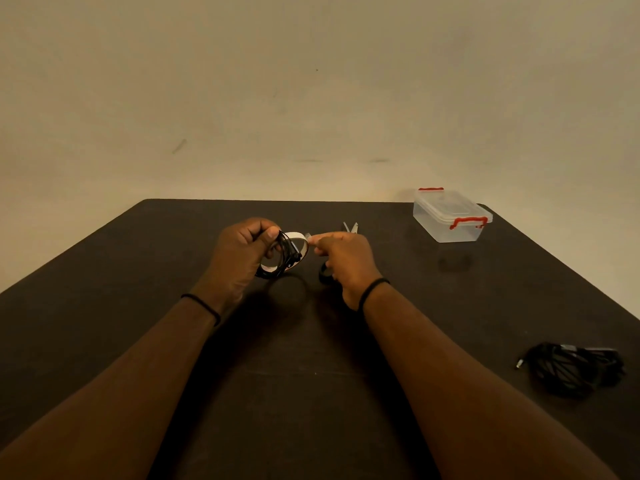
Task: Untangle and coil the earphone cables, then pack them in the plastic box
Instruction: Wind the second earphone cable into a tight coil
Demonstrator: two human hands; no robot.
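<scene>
1. One messy black cable bundle [571, 370] lies on the surface [138, 271], near on the right, not packed yet.
2. Left hand [239, 258] grips a coiled black cable [285, 252] together with a tape roll [294, 237].
3. Right hand [343, 261] pinches the tape end [309, 237]; scissors [350, 227] lie just behind.
4. Far right, the plastic box [450, 216] stands shut and looks empty.

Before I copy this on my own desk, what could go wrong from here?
The left hand grips both the tape roll and a coiled black earphone cable, so the strip pinched by the right hand may stick in the wrong place. The plastic box has its lid on, and another cable bundle lies loose.
</scene>
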